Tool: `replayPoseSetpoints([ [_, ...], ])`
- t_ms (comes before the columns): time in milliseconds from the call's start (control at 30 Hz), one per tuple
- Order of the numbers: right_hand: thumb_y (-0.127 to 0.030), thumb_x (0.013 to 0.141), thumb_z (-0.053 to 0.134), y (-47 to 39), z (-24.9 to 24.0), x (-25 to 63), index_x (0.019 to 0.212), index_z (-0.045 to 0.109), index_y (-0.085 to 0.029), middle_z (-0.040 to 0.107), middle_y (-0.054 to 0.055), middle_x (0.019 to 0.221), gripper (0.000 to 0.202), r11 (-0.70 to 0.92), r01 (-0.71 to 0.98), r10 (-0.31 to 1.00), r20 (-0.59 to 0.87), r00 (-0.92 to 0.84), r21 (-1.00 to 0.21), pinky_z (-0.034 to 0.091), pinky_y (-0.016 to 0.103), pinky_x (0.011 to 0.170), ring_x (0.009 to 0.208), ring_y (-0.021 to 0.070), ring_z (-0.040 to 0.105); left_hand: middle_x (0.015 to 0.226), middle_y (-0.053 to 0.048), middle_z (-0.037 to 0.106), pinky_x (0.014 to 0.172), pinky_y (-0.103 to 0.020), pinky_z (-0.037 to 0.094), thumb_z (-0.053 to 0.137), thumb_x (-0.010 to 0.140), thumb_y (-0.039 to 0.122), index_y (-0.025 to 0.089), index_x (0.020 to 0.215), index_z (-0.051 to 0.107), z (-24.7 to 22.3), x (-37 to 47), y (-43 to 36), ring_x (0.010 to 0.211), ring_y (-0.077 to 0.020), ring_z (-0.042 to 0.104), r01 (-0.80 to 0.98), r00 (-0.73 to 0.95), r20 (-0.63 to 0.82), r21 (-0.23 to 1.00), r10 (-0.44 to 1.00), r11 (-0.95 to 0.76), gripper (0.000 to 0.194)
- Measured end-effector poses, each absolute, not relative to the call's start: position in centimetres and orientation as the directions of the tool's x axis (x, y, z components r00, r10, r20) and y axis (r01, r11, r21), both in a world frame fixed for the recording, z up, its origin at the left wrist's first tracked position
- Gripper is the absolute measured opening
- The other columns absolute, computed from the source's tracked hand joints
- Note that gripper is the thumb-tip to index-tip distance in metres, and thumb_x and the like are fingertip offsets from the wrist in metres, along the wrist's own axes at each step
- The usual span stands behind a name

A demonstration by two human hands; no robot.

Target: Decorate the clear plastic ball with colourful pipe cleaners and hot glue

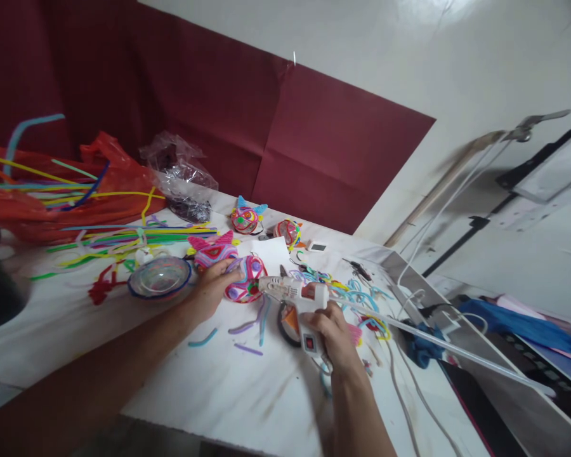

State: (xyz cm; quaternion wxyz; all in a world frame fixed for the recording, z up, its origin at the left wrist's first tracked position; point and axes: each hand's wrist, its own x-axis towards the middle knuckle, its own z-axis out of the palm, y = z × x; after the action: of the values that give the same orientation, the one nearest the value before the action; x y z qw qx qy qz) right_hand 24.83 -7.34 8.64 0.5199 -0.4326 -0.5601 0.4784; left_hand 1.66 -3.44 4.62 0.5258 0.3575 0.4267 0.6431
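My right hand (333, 330) is wrapped round the handle of a white hot glue gun (292, 290). A long clear glue stick (438, 343) sticks out from its back. The gun's nozzle points left and meets or nearly meets a round craft piece (245, 289) covered in pink, purple and red pipe cleaners. My left hand (215, 282) grips that piece by its left edge, fingers closed. Just behind my left hand sits another pipe-cleaner piece (214, 249) with pink pointed ears. Short cut pipe cleaners (247, 349) lie below the piece.
A clear bowl (159, 279) with a blue rim stands left of my left forearm. Further left are loose pipe cleaners and a red plastic bag (118, 184). Two decorated balls (245, 219) sit at the back. Cut scraps (356, 292) and cables (400, 381) lie on the right.
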Motion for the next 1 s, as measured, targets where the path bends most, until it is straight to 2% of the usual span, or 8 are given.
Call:
replayPoseSetpoints([
  [300, -0.027, 0.062, 0.065, -6.9, 7.9, 24.6, 0.089, 0.062, -0.023, 0.063, -0.001, 0.068, 0.028, 0.088, -0.116, 0.962, 0.115, -0.249, -0.989, 0.043, 0.026, 0.048, 0.055, 0.0157, 0.054, 0.076, 0.001, 0.072, 0.074, -0.029, 0.051, 0.077, 0.062, 0.023, 0.022, 0.083, 0.074, 4.6, 1.8, -3.5, 0.076, -0.0192, 0.067, -0.393, -0.186, 0.007, 0.916, 0.982, -0.081, 0.021],
  [467, -0.026, 0.064, 0.063, -6.6, 7.6, 24.4, 0.09, 0.06, -0.024, 0.065, -0.001, 0.074, 0.025, 0.127, -0.107, 0.948, 0.153, -0.278, -0.986, 0.044, 0.027, 0.055, 0.061, 0.0166, 0.056, 0.08, 0.0, 0.072, 0.072, -0.026, 0.048, 0.077, 0.062, 0.023, 0.02, 0.083, 0.073, 4.7, 1.9, -3.6, 0.075, -0.0159, 0.065, -0.4, -0.173, 0.01, 0.913, 0.985, -0.08, 0.021],
  [600, -0.025, 0.066, 0.062, -6.6, 7.5, 24.2, 0.09, 0.055, -0.025, 0.063, -0.002, 0.072, 0.025, 0.137, -0.102, 0.947, 0.161, -0.279, -0.985, 0.043, 0.029, 0.056, 0.061, 0.0167, 0.056, 0.08, -0.001, 0.072, 0.073, -0.027, 0.049, 0.077, 0.061, 0.024, 0.019, 0.085, 0.072, 4.9, 2.0, -3.8, 0.077, -0.0177, 0.066, -0.393, -0.175, 0.003, 0.917, 0.985, -0.073, 0.024],
  [733, -0.025, 0.07, 0.061, -6.8, 7.3, 24.2, 0.091, 0.055, -0.025, 0.063, -0.002, 0.073, 0.021, 0.188, -0.052, 0.941, 0.195, -0.275, -0.981, 0.044, 0.03, 0.057, 0.063, 0.0173, 0.056, 0.077, -0.002, 0.071, 0.071, -0.029, 0.05, 0.077, 0.061, 0.025, 0.019, 0.084, 0.072, 5.0, 2.1, -3.8, 0.077, -0.0203, 0.067, -0.384, -0.174, -0.003, 0.921, 0.985, -0.065, 0.025],
  [1000, -0.031, 0.077, 0.059, -7.4, 7.0, 24.1, 0.093, 0.053, -0.025, 0.063, -0.001, 0.076, 0.018, 0.222, 0.071, 0.945, 0.197, -0.259, -0.972, 0.043, 0.028, 0.056, 0.063, 0.0169, 0.054, 0.077, -0.002, 0.072, 0.07, -0.027, 0.05, 0.078, 0.061, 0.023, 0.019, 0.084, 0.072, 4.7, 2.0, -3.7, 0.074, -0.0186, 0.067, -0.388, -0.171, 0.0, 0.919, 0.985, -0.067, 0.024],
])
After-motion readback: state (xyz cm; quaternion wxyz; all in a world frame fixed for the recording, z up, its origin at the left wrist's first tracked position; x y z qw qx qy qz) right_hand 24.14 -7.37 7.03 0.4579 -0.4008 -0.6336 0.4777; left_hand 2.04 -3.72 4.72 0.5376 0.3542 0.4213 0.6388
